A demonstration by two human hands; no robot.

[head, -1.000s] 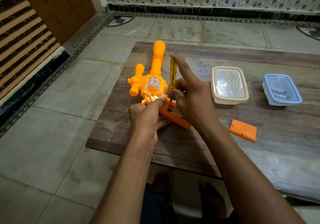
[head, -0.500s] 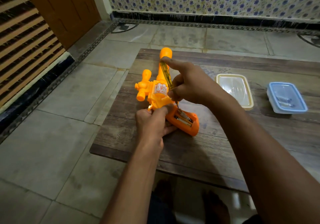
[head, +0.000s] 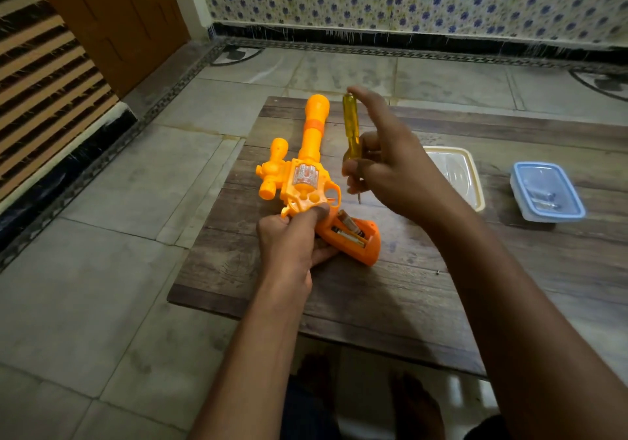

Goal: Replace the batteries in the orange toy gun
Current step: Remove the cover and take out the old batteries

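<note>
The right hand (head: 390,168) grasps the screwdriver (head: 351,127) upright, now lifted off the gun (head: 306,171); before, its tip was in the grip. The left hand (head: 289,242) grips the gun on the worktop (head: 407,286); one battery (head: 348,220) now sticks up

Both bare forearms reach in from the near edge. The left hand (head: 289,242) grips the orange plastic toy gun (head: 307,154) near its handle, thumb pressed on the frame. The right hand (head: 394,171), farther away and to the right, pinches a translucent yellow-handled screwdriver (head: 351,127) upright, with the index fingertip apparently capping its top.
</note>
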